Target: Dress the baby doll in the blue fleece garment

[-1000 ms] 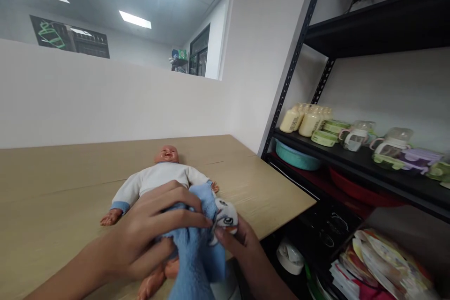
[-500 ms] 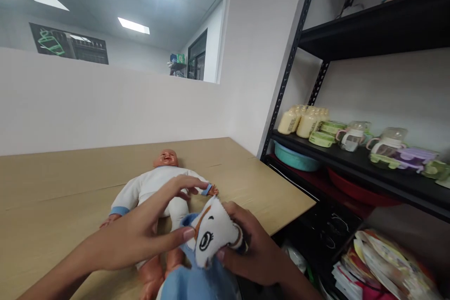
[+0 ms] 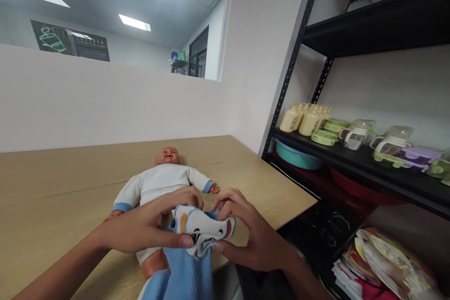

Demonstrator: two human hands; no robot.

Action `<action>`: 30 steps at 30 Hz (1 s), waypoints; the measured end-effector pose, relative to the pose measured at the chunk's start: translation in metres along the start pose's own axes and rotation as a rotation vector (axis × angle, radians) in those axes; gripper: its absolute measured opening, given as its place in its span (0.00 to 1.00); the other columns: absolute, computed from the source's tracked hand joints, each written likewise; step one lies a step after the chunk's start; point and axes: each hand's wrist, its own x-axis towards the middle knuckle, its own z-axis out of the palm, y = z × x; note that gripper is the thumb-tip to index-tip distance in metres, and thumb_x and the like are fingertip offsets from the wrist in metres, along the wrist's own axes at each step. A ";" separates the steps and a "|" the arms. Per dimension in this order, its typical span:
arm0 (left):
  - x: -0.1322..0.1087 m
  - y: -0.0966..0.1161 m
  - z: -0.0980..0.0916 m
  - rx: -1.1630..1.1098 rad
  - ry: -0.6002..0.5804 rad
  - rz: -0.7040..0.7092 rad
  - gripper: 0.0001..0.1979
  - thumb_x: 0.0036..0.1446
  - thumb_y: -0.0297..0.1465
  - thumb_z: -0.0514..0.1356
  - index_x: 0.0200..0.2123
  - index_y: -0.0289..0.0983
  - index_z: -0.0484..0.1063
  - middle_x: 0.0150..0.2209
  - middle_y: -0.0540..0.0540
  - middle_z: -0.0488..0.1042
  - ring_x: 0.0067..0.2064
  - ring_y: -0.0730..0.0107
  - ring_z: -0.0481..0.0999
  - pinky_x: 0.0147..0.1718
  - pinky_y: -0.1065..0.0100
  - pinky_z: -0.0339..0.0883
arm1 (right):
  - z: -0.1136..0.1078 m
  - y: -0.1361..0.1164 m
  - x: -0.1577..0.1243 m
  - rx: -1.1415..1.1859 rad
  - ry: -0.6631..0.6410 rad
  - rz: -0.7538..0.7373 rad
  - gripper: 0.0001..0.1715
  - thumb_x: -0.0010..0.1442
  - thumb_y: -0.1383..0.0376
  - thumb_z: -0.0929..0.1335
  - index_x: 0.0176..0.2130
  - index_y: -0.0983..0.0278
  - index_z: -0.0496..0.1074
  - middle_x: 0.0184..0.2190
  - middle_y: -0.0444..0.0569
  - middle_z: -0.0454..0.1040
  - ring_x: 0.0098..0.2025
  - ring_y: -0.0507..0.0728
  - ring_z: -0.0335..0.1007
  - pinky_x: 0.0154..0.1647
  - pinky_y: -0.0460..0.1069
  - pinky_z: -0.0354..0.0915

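A blue baby garment (image 3: 188, 269) with a white cartoon animal face on it is bunched up between my hands. My left hand (image 3: 147, 222) grips its left side, thumb in front near the stitched eye and fingers behind. On the other side, my right hand (image 3: 249, 234) pinches the white part by its edge, with the thumb below and the fingers curled over the top. The lower blue cloth hangs toward me. Behind it a baby doll (image 3: 163, 180) lies on its back in a white top with blue cuffs; my hands and the garment partly hide its legs.
The doll lies on a wooden table (image 3: 70, 178) against a white wall. To the right stands a black shelf (image 3: 351, 157) with bottles (image 3: 309, 122), cups (image 3: 355, 136) and green containers (image 3: 323, 137). Lower down are a teal basin (image 3: 298, 155) and plastic packages (image 3: 390, 262).
My right hand has shifted its hold to the top edge. The garment's white face has turned sideways and lowered slightly, and my left fingers have closed in behind it.
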 end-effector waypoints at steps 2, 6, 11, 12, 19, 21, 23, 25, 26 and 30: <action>0.000 -0.004 -0.001 -0.005 0.020 0.010 0.20 0.62 0.45 0.69 0.52 0.43 0.72 0.51 0.49 0.73 0.53 0.59 0.71 0.52 0.65 0.65 | -0.002 0.003 -0.001 0.042 0.012 -0.001 0.14 0.59 0.64 0.78 0.39 0.60 0.70 0.54 0.51 0.73 0.59 0.61 0.70 0.62 0.56 0.62; -0.002 -0.013 -0.004 0.173 0.115 -0.027 0.22 0.62 0.53 0.67 0.41 0.41 0.73 0.40 0.50 0.73 0.42 0.62 0.70 0.42 0.66 0.65 | -0.001 0.011 -0.010 0.077 0.065 0.162 0.12 0.66 0.59 0.75 0.40 0.60 0.70 0.39 0.43 0.75 0.42 0.55 0.72 0.46 0.50 0.65; -0.004 -0.016 -0.016 0.304 0.044 -0.010 0.15 0.67 0.47 0.66 0.40 0.43 0.75 0.40 0.50 0.75 0.43 0.63 0.73 0.43 0.66 0.67 | -0.003 0.016 -0.015 0.144 0.157 0.377 0.16 0.71 0.52 0.71 0.40 0.59 0.66 0.29 0.37 0.69 0.31 0.51 0.65 0.35 0.47 0.61; -0.003 -0.017 -0.016 0.319 0.050 0.009 0.14 0.67 0.47 0.66 0.41 0.43 0.76 0.42 0.49 0.75 0.46 0.62 0.74 0.47 0.66 0.68 | -0.003 0.016 -0.014 0.167 0.169 0.376 0.17 0.72 0.51 0.70 0.40 0.59 0.65 0.29 0.37 0.69 0.32 0.51 0.65 0.35 0.46 0.61; 0.004 -0.032 0.009 0.203 0.013 -0.090 0.33 0.55 0.47 0.74 0.60 0.44 0.70 0.57 0.44 0.75 0.59 0.49 0.73 0.56 0.59 0.71 | -0.001 0.017 -0.003 0.348 0.209 0.336 0.17 0.73 0.50 0.69 0.43 0.58 0.62 0.31 0.36 0.65 0.31 0.50 0.60 0.32 0.45 0.59; 0.006 -0.039 0.017 0.134 0.002 -0.183 0.41 0.53 0.49 0.75 0.65 0.44 0.66 0.58 0.44 0.76 0.60 0.48 0.73 0.57 0.58 0.70 | 0.000 0.018 -0.001 0.371 0.231 0.335 0.17 0.74 0.49 0.69 0.44 0.57 0.61 0.32 0.37 0.65 0.31 0.50 0.60 0.32 0.44 0.59; 0.007 -0.046 0.021 0.093 -0.009 -0.253 0.44 0.52 0.52 0.75 0.66 0.43 0.65 0.57 0.43 0.77 0.59 0.47 0.74 0.57 0.57 0.71 | 0.001 0.019 0.002 0.381 0.256 0.337 0.17 0.74 0.49 0.68 0.45 0.57 0.61 0.32 0.37 0.65 0.30 0.50 0.60 0.32 0.44 0.60; 0.008 -0.048 0.020 0.080 -0.047 -0.275 0.42 0.50 0.54 0.75 0.61 0.40 0.70 0.52 0.44 0.78 0.53 0.49 0.76 0.51 0.59 0.72 | -0.001 0.020 0.003 0.396 0.281 0.341 0.19 0.73 0.47 0.68 0.44 0.57 0.59 0.32 0.37 0.65 0.30 0.50 0.60 0.30 0.44 0.61; 0.009 -0.048 0.018 0.080 -0.074 -0.261 0.38 0.50 0.55 0.75 0.57 0.40 0.72 0.49 0.45 0.78 0.50 0.51 0.76 0.47 0.61 0.73 | -0.003 0.020 0.003 0.406 0.285 0.352 0.20 0.73 0.46 0.68 0.44 0.57 0.59 0.31 0.37 0.65 0.29 0.50 0.60 0.30 0.44 0.61; 0.012 -0.037 0.011 0.072 -0.157 -0.114 0.23 0.63 0.54 0.66 0.46 0.40 0.76 0.42 0.48 0.77 0.45 0.59 0.76 0.45 0.64 0.71 | -0.014 0.017 0.004 0.402 0.031 0.459 0.29 0.68 0.42 0.71 0.54 0.57 0.61 0.35 0.38 0.67 0.31 0.50 0.62 0.32 0.45 0.63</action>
